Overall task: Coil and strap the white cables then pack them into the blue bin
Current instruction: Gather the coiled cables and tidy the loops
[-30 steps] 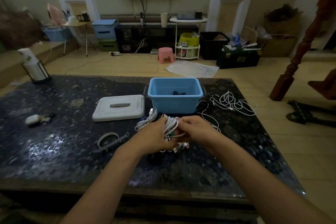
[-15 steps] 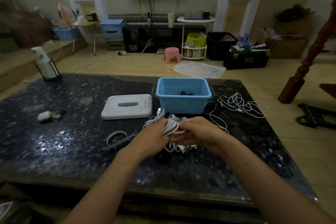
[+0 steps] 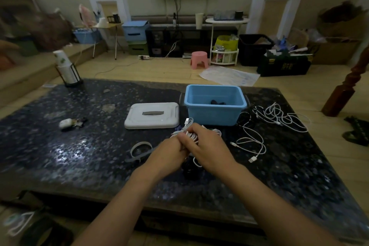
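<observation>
Right hand crosses over the coil

The right hand (image 3: 207, 151) has slid leftward over the white cable bundle (image 3: 190, 136), now lying on top of the left hand (image 3: 169, 156) and covering most of the loops; both hands have closed together, and a USB plug (image 3: 187, 120) pokes up just beyond the fingers.

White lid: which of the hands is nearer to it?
Left. The left hand is just right of and below the white lid; the right hand lies farther right.
</observation>
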The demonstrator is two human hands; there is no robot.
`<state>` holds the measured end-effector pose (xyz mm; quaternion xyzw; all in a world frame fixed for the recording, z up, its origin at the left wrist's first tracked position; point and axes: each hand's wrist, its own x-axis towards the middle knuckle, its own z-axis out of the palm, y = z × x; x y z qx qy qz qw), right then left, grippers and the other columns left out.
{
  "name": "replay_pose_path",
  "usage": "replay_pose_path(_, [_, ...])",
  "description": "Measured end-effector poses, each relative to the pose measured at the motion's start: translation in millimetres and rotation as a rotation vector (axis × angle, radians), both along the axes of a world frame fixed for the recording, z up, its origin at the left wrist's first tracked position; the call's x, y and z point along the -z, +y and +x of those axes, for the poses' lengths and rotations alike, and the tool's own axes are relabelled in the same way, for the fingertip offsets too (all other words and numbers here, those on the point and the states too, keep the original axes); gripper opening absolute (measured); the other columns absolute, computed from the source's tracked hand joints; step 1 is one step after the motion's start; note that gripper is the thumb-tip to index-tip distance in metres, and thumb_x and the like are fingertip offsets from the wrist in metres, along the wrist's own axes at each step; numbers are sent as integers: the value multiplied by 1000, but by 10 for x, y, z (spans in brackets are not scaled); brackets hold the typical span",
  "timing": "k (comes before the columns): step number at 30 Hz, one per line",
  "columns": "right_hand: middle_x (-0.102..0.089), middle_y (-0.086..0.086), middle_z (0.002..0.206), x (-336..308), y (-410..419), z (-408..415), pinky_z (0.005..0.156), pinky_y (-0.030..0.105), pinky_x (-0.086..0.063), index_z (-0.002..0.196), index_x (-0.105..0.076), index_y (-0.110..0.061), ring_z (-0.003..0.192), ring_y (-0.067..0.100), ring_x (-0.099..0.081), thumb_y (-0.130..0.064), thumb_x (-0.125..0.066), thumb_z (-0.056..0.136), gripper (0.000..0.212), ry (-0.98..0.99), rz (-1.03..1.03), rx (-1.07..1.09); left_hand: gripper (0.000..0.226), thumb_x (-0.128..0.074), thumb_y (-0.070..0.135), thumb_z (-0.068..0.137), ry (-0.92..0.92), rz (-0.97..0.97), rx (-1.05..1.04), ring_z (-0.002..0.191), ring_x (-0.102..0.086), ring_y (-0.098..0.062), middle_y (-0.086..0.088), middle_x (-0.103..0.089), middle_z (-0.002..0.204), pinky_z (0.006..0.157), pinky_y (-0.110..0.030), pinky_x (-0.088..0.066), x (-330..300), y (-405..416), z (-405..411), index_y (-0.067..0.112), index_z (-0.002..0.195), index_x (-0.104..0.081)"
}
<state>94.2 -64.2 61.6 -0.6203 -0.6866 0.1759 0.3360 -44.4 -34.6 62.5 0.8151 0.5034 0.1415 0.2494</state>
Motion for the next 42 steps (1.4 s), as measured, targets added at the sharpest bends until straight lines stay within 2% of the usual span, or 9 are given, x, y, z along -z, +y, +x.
replay_pose_path(4, [-68,0,80,33,72,-71,70,36,-49,86,-63,-21,74,15,-62,-50,-55,94,31,-59,114,-15,8,-51,26,97,-46,-59,-36,76,-66,-17,0,-69,87,65,-33,-52,31,-1,-89,26,96,-59])
replay_pose_path(8, [-65,-8,69,95,209,-118,65,30,-44,74,-62,-31,67,8,-59,-47,-53,84,21,132,50,-2,6,-54,30,98,-238,-171,90,65,-62,-8,4,-67,81,59,-29,-51,25,14,-260,29,100,-60])
replay_pose_path(13, [-63,-4,63,153,381,-297,60,27,-39,65,-63,-24,65,9,-56,-42,-53,83,27,171,24,-46,26,-45,35,103,-290,-296,45,54,-51,-12,6,-53,61,56,-33,-47,38,11,-479,12,100,-56])
replay_pose_path(16, [-63,2,62,181,469,-453,60,32,-41,61,-58,-19,61,12,-56,-33,-60,91,33,168,-21,-64,31,-39,44,104,-142,-188,-6,64,-52,-5,10,-55,72,64,-30,-46,90,99,-634,20,112,-57])
replay_pose_path(20, [-67,-5,64,167,562,-624,57,19,-44,73,-67,-22,56,-2,-58,-45,-59,96,33,213,-145,-192,36,-35,47,104,-47,-77,-52,106,-62,-14,3,-67,118,95,-42,-49,180,227,-899,27,125,-57])
replay_pose_path(23, [-72,-3,78,199,657,-705,65,27,-54,90,-67,-26,63,4,-67,-49,-50,100,31,342,-212,-226,31,-38,39,105,-67,-52,-192,99,-63,-21,-2,-67,107,90,-43,-49,260,342,-1152,19,108,-61])
replay_pose_path(30, [-68,-4,122,595,922,-756,94,35,-49,122,-65,-29,112,18,-62,-31,-62,95,27,-192,-155,-171,35,-41,37,105,-265,-94,-446,63,-51,-23,-5,-54,70,63,-37,-40,487,587,-1698,18,76,-48])
replay_pose_path(38, [-57,-1,134,927,1014,-1103,99,38,-46,134,-59,-30,121,24,-57,-35,-55,99,35,-370,-248,-260,34,-40,38,105,-337,-211,-530,56,-50,-24,-8,-51,68,53,-31,-41,760,752,-1698,16,79,-45])
replay_pose_path(42, [-57,-3,124,1070,1061,-1103,92,36,-48,118,-66,-30,112,23,-60,-29,-63,94,24,-403,-254,-268,31,-38,40,104,-212,-147,-508,79,-60,-23,-5,-66,85,70,-36,-43,850,811,-1625,15,89,-50])
